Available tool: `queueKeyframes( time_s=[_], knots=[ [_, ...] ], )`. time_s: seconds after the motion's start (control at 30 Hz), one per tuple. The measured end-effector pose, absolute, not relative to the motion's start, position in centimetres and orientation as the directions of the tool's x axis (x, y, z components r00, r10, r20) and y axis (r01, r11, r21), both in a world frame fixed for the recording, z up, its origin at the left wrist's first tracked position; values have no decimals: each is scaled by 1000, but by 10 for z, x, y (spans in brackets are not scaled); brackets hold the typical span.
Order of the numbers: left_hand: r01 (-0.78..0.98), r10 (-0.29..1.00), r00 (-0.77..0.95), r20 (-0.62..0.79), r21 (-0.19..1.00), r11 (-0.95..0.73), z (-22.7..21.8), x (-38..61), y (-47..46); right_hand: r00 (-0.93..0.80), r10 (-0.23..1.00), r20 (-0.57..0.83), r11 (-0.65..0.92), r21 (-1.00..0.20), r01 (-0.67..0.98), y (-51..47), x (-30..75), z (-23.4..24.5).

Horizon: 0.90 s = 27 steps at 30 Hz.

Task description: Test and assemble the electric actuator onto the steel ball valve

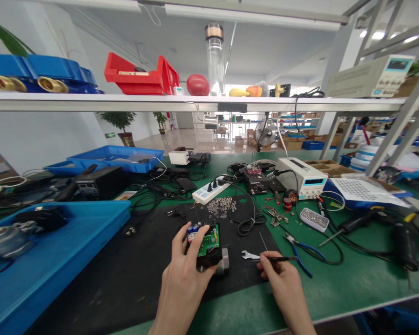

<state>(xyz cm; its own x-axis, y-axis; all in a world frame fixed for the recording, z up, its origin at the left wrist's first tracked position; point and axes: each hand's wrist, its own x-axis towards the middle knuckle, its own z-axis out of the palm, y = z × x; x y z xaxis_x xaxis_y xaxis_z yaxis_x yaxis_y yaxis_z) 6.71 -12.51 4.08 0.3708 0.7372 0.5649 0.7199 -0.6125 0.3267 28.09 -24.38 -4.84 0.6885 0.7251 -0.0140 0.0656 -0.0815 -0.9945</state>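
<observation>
My left hand point(186, 270) is closed around a black-housed device whose green circuit board point(209, 240) faces up, with blue capacitors at its far left. A grey metal fitting point(225, 261) sticks out from its right side. To the right, my right hand point(282, 277) pinches a slim black tool point(287, 258) that looks like tweezers, lying roughly level. Its thin tip points left, apart from the device. Just beyond those fingers an open-end wrench point(250, 255) rests on the black mat point(125, 270), partly hidden by the hand. Blue-handled pliers point(302, 249) lie farther right.
Loose metal nuts point(222, 207) and a white power strip point(211, 190) lie beyond the device. A blue tray point(73, 260) stands at left. At right are a soldering iron point(356, 222), a dish of small parts point(314, 219) and a bench power supply point(302, 179). A shelf point(153, 103) spans overhead.
</observation>
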Motion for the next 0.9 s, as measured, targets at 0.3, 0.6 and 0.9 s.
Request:
queueKeyframes(
  time_s=[0.3, 0.6, 0.9],
  knots=[
    [711, 732, 371, 571, 333, -620, 42, 66, -126, 689, 724, -13, -82, -994, 68, -244, 281, -48],
    [712, 727, 368, 580, 327, -621, 42, 67, -126, 692, 722, -12, -84, -994, 70, -244, 281, -48],
    [703, 735, 368, 569, 348, -621, 42, 67, -126, 690, 724, -9, -81, -994, 72, -243, 281, -50]
  ],
)
